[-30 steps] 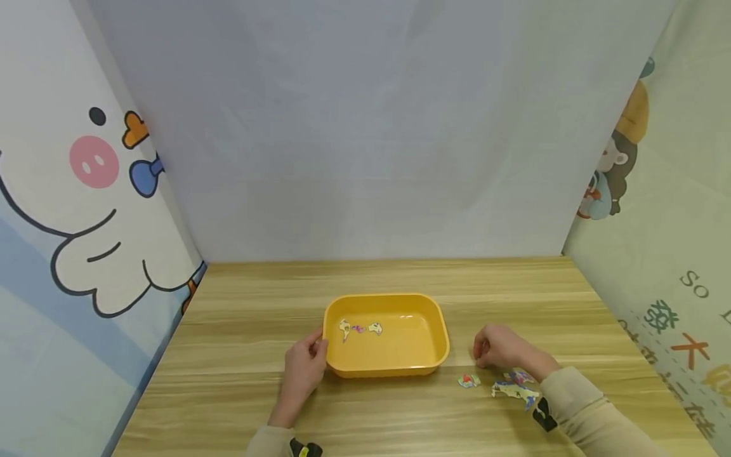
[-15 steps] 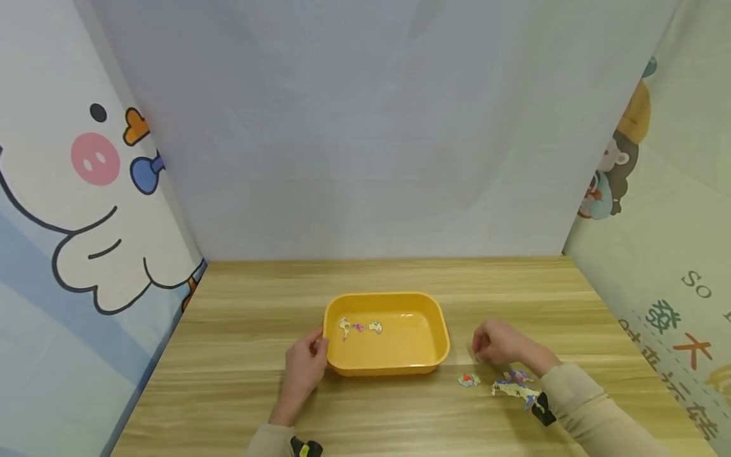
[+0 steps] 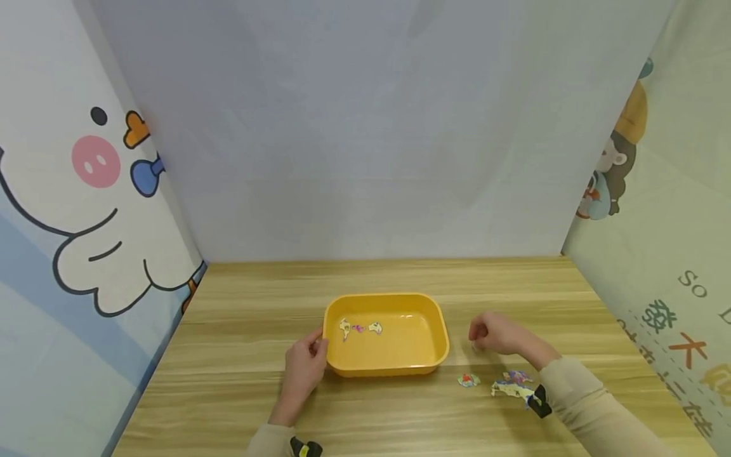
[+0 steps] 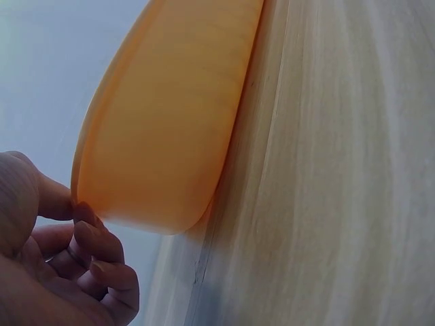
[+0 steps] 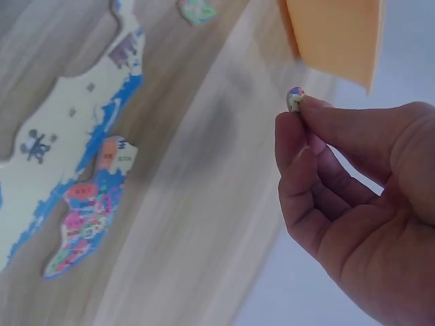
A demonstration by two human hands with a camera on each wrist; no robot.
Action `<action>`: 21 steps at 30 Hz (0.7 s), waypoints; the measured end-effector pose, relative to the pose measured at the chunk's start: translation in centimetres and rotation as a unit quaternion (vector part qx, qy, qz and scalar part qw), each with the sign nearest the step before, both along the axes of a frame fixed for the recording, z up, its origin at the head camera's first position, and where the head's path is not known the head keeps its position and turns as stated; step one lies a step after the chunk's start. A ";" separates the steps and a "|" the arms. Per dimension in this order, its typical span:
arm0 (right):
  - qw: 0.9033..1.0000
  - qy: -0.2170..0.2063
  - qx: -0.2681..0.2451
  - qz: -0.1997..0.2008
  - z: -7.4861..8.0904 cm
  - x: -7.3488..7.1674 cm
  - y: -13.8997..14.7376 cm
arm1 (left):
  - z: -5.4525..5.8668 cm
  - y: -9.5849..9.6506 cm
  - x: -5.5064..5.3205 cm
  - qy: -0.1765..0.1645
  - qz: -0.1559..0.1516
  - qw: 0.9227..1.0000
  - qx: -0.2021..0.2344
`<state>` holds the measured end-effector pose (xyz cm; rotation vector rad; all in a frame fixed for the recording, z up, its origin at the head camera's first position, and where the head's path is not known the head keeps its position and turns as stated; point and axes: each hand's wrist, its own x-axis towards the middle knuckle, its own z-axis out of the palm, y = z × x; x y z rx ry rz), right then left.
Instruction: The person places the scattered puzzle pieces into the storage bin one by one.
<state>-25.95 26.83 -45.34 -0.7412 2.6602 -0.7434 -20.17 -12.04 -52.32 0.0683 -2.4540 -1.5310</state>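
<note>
My left hand (image 3: 305,368) pinches the left rim of a yellow plastic tray (image 3: 388,368) between thumb and fingers; the left wrist view shows the rim in that grip. Three small printed puzzle pieces lie inside at the left, among them a cream one (image 3: 375,327). To the right of the tray, my right hand (image 5: 360,163) pinches a tiny colourful puzzle piece (image 5: 295,99) between thumb and index finger, above the table. Most of that piece is hidden by the fingertips. Below this hand lie a long cream-and-blue piece (image 5: 68,129), a pink-and-blue piece (image 5: 92,210) and a green-and-red piece (image 3: 469,380).
All this stands on a wood-grain table (image 3: 257,298). A plain grey-white cloth (image 3: 365,158) hangs behind its far edge. Printed cloths with cartoon figures flank the left and right sides. A black wrist strap (image 3: 539,402) overlaps the long piece in the head view.
My right hand has risen slightly off the table and shifted a little towards the tray, with the tiny piece in its fingertips. The left hand and the tray stay in place.
</note>
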 end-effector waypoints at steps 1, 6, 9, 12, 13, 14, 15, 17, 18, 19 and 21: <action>1.000 -0.001 -0.002 -0.002 0.1 -0.1 -0.1 | 0.0 0.0 0.0 -0.001 0.001 1.000 0.000; 1.000 0.015 -0.013 -0.001 0.8 -0.8 -0.5 | 0.2 -0.2 0.0 0.001 0.005 1.000 -0.005; 0.999 0.029 -0.014 -0.001 1.4 -1.2 -0.7 | 0.3 -0.2 0.0 0.001 0.007 1.000 -0.008; 0.999 0.032 -0.005 -0.013 2.1 -1.4 -1.1 | 0.4 -0.2 -0.1 -0.001 0.005 1.000 -0.007; 0.999 0.032 -0.002 -0.014 2.3 -1.5 -1.2 | 0.4 -0.1 -0.1 -0.003 0.005 1.000 -0.006; 0.999 0.031 0.000 -0.015 2.5 -1.5 -1.3 | 0.3 -0.1 -0.1 -0.005 0.005 1.000 -0.005; 0.999 0.030 0.001 -0.017 2.6 -1.6 -1.5 | 0.3 -0.1 -0.1 -0.007 0.004 1.000 -0.004; 0.999 0.032 0.004 -0.017 2.8 -1.7 -1.8 | 0.2 -0.1 0.0 -0.009 0.005 1.000 -0.002; 0.999 0.033 0.002 -0.015 2.9 -1.8 -1.9 | 0.1 -0.1 0.0 -0.010 0.005 1.000 -0.005; 0.999 0.032 0.001 -0.016 2.9 -1.8 -2.0 | 0.0 -0.1 0.0 -0.011 0.004 1.000 -0.005; 0.999 0.032 -0.003 -0.017 3.1 -1.9 -2.3 | 0.0 -0.1 0.0 -0.010 0.003 1.000 -0.006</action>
